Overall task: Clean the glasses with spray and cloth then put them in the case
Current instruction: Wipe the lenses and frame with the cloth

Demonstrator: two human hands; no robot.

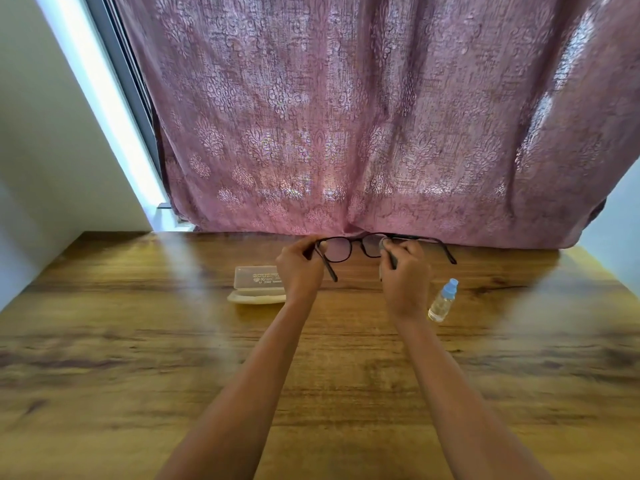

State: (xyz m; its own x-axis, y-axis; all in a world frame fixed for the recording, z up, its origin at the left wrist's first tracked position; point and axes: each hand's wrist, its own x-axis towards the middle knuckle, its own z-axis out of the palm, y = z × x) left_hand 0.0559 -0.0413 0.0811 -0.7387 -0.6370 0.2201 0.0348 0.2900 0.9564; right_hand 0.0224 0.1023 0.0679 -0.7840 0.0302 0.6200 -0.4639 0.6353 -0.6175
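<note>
Dark-framed glasses are held up above the far part of the wooden table, temples unfolded toward me. My left hand grips the left corner of the frame. My right hand pinches a small grey cloth against the right lens. An open translucent case lies on the table just left of my left hand. A small clear spray bottle with a light blue cap lies tilted on the table right of my right wrist.
A pink patterned curtain hangs right behind the table's far edge. A white wall and window frame stand at the left. The table's left edge runs diagonally at the near left.
</note>
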